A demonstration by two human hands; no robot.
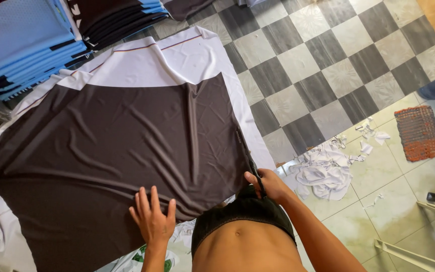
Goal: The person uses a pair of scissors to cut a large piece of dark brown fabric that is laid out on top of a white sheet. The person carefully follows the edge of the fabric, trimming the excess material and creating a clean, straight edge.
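At the table edge, both hands (153,216) pin dark fabric (117,151)

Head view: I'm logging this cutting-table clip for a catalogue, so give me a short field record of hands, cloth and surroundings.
left hand: flat, palm down, pressing on the dark fabric
right hand: at the fabric's near right edge, gripping it; any tool hidden
under the fabric: white cloth spread on the table
stacks: folded blue garments, far left
floor: white scraps in a pile; orange woven mat; grey chequered tiles
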